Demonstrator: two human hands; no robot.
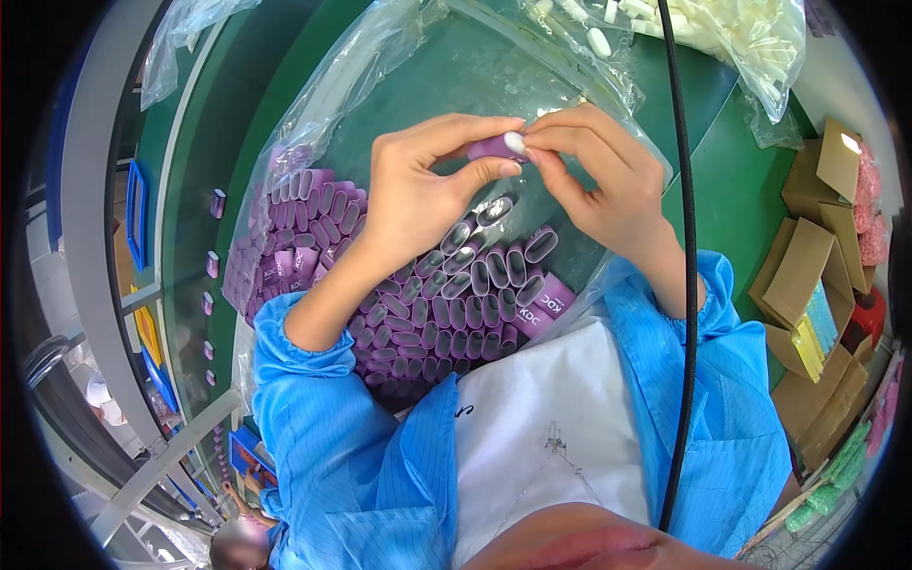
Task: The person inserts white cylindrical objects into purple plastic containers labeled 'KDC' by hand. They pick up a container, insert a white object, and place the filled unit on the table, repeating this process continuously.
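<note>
Green tabletop (717, 195) spreads toward two o'clock, with a clear bag of white parts (760, 43) between one and two and open cardboard boxes (796, 277) at three. At twelve o'clock the hands are close together: the left hand (418, 180) clamps a purple casing (486, 148) between thumb and fingers, while the right hand (605, 166) pinches the white piece (515, 142) at its end. From the centre toward nine o'clock lie many more purple casings (432, 318), bordered by clear plastic (332, 85).
</note>
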